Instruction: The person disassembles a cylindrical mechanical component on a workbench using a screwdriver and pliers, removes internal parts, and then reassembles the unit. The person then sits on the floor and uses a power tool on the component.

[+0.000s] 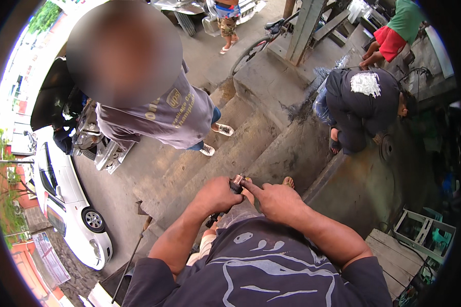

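In front of my waist, my left hand point(219, 195) is closed around what looks like a motor armature point(237, 180), a small dark cylinder with a ridged copper-coloured end pointing up and away from me. My right hand point(277, 200) meets it from the other side. Its index finger reaches out onto the copper end, the other fingers are curled, and the thumb is mostly hidden. Below my left hand a black piece point(212, 220) shows in part; I cannot tell whether it belongs to the armature.
A person in a grey shirt point(159, 117) stands ahead on the left by concrete steps point(215, 153). On the right a person in dark clothes point(363, 102) bends over a round metal part point(388, 147). Around me are a white car point(71, 204), a long rod point(130, 263), a wooden board point(394, 258) and a metal frame point(424, 233).
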A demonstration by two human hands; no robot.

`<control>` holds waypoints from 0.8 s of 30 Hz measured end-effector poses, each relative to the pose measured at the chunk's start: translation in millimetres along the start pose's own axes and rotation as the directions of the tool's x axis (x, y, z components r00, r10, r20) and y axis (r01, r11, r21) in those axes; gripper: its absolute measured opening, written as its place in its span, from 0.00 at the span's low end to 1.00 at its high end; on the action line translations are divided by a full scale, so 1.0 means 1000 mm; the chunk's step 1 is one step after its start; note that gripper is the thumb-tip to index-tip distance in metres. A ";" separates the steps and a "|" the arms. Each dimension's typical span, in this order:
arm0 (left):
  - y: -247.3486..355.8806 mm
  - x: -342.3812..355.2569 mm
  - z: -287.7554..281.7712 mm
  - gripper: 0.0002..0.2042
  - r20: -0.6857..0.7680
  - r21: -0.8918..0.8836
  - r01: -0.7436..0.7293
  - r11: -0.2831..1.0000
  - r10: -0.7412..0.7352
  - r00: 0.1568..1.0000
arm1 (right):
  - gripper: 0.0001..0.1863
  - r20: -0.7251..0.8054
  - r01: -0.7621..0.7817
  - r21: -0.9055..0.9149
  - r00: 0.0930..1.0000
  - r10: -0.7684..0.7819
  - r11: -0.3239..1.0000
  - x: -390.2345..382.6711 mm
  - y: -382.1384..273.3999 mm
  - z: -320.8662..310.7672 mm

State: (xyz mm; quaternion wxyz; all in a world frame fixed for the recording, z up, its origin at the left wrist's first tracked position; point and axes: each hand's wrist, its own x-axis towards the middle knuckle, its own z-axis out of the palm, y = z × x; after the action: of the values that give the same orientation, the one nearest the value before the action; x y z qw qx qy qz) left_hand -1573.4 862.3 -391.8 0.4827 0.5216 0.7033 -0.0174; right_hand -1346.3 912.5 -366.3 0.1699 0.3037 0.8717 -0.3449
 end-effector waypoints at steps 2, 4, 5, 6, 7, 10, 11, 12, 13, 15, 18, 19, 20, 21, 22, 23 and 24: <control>0.002 0.002 -0.002 0.23 0.024 0.004 0.045 0.999 -0.045 0.999 | 0.44 0.013 -0.017 -0.008 1.000 0.018 1.000 0.003 0.000 0.001; 0.004 0.004 -0.005 0.23 0.045 0.015 0.026 1.000 -0.026 0.999 | 0.42 0.015 -0.038 0.029 0.999 0.038 0.999 0.005 0.000 0.002; 0.004 0.004 -0.006 0.24 0.048 0.024 0.014 1.000 -0.015 0.999 | 0.41 0.029 -0.059 0.036 0.998 0.058 0.998 0.006 -0.001 0.003; 0.003 0.005 -0.007 0.24 0.063 0.020 0.019 1.000 -0.020 0.998 | 0.40 0.013 -0.057 0.042 0.998 0.057 0.997 0.007 -0.001 0.004; 0.003 0.007 -0.008 0.23 0.076 0.016 0.023 1.000 -0.024 0.997 | 0.39 0.005 -0.061 0.042 0.998 0.061 0.997 0.008 -0.002 0.004; 0.000 0.012 -0.007 0.22 0.097 -0.033 0.034 0.999 -0.030 0.995 | 0.40 -0.032 -0.038 0.038 0.999 0.039 0.999 0.008 -0.002 0.004; -0.001 0.014 -0.005 0.21 0.101 -0.055 0.030 0.998 -0.025 0.995 | 0.41 -0.043 -0.042 0.018 0.998 0.043 0.999 0.008 -0.001 0.005; -0.001 0.017 -0.003 0.22 0.099 -0.051 0.038 0.998 -0.033 0.995 | 0.40 -0.028 -0.032 0.056 0.999 0.034 0.998 0.007 0.001 0.006; -0.003 0.020 -0.002 0.23 0.098 -0.041 0.027 0.999 -0.022 0.995 | 0.40 -0.019 -0.050 0.077 0.998 0.052 0.996 0.006 0.004 0.009; -0.003 0.030 0.001 0.24 0.109 -0.009 0.001 1.000 0.000 0.994 | 0.39 -0.055 -0.088 0.123 0.994 0.095 0.988 0.003 0.016 0.019; -0.008 0.044 0.005 0.26 0.138 0.040 0.023 0.999 -0.028 0.990 | 0.33 -0.068 -0.176 0.257 0.977 0.200 0.950 -0.008 0.049 0.045; -0.010 0.049 0.009 0.27 0.070 0.093 -0.034 0.995 0.028 0.997 | 0.30 -0.106 -0.197 0.294 0.966 0.237 0.935 -0.015 0.064 0.058; -0.013 0.055 0.010 0.25 0.077 0.129 -0.034 0.991 0.024 0.997 | 0.30 -0.119 -0.247 0.309 0.948 0.295 0.919 -0.026 0.082 0.072; -0.017 0.063 0.014 0.26 0.102 0.101 0.004 0.995 -0.014 0.995 | 0.29 -0.120 -0.295 0.322 0.930 0.348 0.899 -0.038 0.101 0.087; -0.023 0.067 0.017 0.26 0.079 0.113 -0.066 0.991 0.057 0.995 | 0.29 -0.121 -0.333 0.338 0.912 0.392 0.880 -0.048 0.119 0.103; -0.028 0.077 0.020 0.26 0.112 0.153 -0.052 0.987 0.035 0.993 | 0.25 -0.107 -0.414 0.333 0.876 0.470 0.847 -0.060 0.138 0.120; -0.034 0.085 0.023 0.26 0.129 0.186 -0.043 0.982 0.019 0.991 | 0.21 -0.065 -0.514 0.301 0.829 0.555 0.803 -0.076 0.157 0.139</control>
State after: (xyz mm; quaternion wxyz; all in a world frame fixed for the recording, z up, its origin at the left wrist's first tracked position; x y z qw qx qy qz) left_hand -1583.5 895.9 -479.7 0.4752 0.5736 0.6582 -0.1093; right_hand -1174.9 873.6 -504.2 0.1513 0.5829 0.7050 -0.3746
